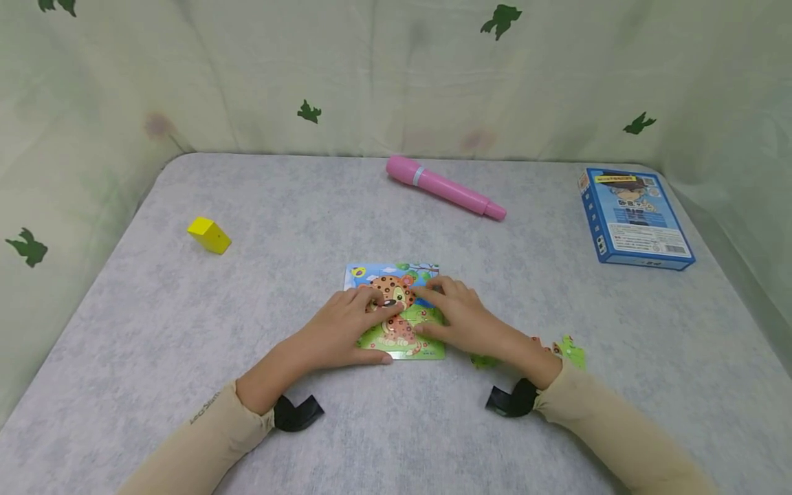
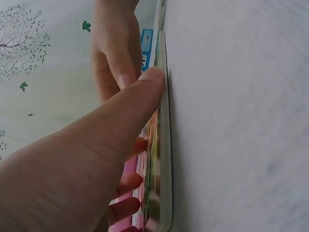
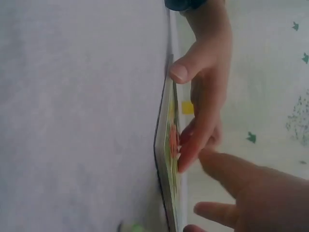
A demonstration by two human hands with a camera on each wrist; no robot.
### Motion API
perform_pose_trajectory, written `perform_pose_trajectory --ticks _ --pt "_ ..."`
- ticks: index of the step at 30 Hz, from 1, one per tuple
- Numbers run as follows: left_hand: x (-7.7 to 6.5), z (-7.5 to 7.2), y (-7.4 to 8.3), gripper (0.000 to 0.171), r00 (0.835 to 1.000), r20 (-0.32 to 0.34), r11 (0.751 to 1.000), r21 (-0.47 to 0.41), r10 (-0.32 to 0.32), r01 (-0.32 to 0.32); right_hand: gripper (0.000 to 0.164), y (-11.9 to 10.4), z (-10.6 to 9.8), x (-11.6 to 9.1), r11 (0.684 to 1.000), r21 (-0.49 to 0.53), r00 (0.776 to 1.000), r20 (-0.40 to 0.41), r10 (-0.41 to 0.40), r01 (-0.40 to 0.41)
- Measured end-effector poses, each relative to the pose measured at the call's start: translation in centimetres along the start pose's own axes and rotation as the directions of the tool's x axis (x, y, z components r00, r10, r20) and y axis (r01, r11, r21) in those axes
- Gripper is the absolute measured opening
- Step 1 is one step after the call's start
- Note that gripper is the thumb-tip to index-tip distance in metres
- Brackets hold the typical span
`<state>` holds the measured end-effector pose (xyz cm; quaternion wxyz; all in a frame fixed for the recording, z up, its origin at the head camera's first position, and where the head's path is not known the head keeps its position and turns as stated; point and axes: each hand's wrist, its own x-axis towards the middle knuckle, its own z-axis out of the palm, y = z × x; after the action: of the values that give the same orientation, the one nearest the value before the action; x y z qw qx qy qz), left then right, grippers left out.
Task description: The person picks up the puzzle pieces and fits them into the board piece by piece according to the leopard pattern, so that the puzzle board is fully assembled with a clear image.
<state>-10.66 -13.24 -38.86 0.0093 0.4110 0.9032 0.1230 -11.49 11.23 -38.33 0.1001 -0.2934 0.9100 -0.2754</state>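
Note:
A jigsaw puzzle with a spotted leopard cub on grass lies flat on the table, in a thin tray whose edge shows side-on in the left wrist view. My left hand rests over its left side, thumb along the front edge and the other fingers reaching across the cub's face. From the right, my right hand reaches over the puzzle with fingers and thumb spread, fingertips close over the picture. Loose puzzle pieces lie beside and partly behind my right forearm.
A yellow block sits at the left of the table. Toward the back lies a pink marker-shaped tube, and a blue box is at the back right. A pale curtain with green leaf shapes hangs behind the table.

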Motion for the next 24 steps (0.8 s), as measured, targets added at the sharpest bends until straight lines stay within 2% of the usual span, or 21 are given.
perform_pose_trajectory --ticks 4,7,12,15,19,24 --pt "0.0 0.0 -0.3 0.074 1.0 -0.015 1.0 -0.03 0.005 -0.005 0.065 0.7 -0.9 -1.1 0.974 0.227 1.0 -0.009 0.015 -0.013" --pt "-0.2 -0.2 -0.7 0.077 1.0 -0.013 0.995 -0.102 -0.009 0.007 0.066 1.0 -1.6 -2.5 0.958 0.286 0.998 -0.052 0.026 -0.01" --pt "-1.4 -0.4 -1.3 0.082 0.993 0.022 0.966 -0.232 -0.115 0.117 0.068 1.4 -2.6 -5.3 0.974 0.226 0.994 -0.101 0.043 -0.02" --pt "-2.5 -0.5 -1.7 0.085 0.981 0.039 0.947 -0.255 -0.191 0.194 0.07 2.0 -2.8 -6.8 0.983 0.182 0.995 -0.094 0.031 -0.014" --pt "-3.8 -0.9 -2.1 0.087 0.965 0.051 0.925 -0.273 -0.259 0.263 0.07 2.8 -2.7 -8.1 0.99 0.14 0.999 -0.037 0.025 -0.02" --pt "-4.8 -0.9 -2.3 0.081 0.957 0.064 0.911 -0.293 -0.283 0.289 0.064 3.5 -2.5 -8.6 0.995 0.085 0.998 0.041 0.044 -0.047"
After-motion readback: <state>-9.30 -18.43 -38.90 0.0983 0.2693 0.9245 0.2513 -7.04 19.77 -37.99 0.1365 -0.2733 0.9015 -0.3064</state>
